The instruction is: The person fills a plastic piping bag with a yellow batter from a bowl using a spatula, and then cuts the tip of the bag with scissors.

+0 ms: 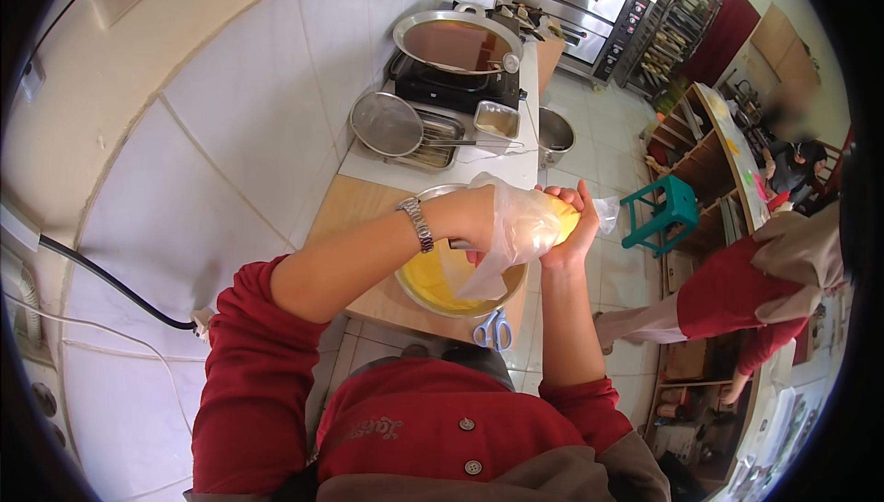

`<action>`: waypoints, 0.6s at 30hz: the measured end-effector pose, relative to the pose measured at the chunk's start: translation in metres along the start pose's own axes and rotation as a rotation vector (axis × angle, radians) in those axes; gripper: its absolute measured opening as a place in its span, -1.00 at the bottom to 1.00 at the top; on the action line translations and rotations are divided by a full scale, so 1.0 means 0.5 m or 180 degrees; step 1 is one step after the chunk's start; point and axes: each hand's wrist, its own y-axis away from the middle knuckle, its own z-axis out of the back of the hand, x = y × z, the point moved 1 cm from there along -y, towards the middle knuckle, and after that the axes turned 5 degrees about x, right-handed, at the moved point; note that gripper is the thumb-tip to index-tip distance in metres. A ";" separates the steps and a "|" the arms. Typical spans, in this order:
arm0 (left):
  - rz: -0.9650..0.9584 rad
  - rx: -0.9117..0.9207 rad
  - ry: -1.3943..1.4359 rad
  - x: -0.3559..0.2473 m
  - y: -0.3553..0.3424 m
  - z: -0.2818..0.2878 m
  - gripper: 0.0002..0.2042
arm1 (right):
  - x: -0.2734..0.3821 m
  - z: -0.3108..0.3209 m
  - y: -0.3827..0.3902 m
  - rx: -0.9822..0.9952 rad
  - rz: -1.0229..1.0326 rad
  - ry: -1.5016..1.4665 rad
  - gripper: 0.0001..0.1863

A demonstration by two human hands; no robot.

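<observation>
My right hand (573,237) is wrapped round the lower part of a clear plastic piping bag (520,221), where a lump of yellow batter (564,219) fills it. The bag's loose mouth is draped over my left hand (471,216), whose fingers are mostly hidden by the plastic. A short piece of a metal utensil (459,244) shows under the left hand, which looks closed on it; its far end is hidden. Directly below both hands stands a round metal bowl (512,292) with yellow batter inside. Light blue scissors (494,329) lie by the bowl's near side.
Beyond the bowl are a wire strainer (387,124), a small metal tin (497,121) and a wide pan (502,32) of brown liquid on a black stove (442,92). A green stool (661,215) stands to the right. A co-worker in red (746,295) bends at shelves.
</observation>
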 end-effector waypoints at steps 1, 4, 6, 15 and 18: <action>-0.0335 -0.0176 -0.0253 0.014 -0.008 -0.008 -0.60 | -0.002 -0.006 0.004 0.0106 -0.0055 -0.0059 -0.56; -0.1079 -0.0693 -0.0592 -0.007 -0.005 -0.003 -0.59 | -0.007 -0.021 0.011 -0.0222 -0.0020 0.0063 -0.59; -0.0826 -0.0651 -0.0564 -0.005 -0.009 -0.007 -0.59 | -0.006 -0.030 0.020 -0.0131 0.0030 0.0102 -0.59; -0.0651 -0.1101 0.0706 -0.007 -0.012 -0.020 -0.55 | 0.008 -0.077 0.016 0.0609 0.0238 0.0779 -0.59; -0.0650 -0.1172 0.1549 -0.047 0.011 -0.001 -0.61 | 0.025 -0.117 -0.001 0.0785 0.0145 0.1288 -0.59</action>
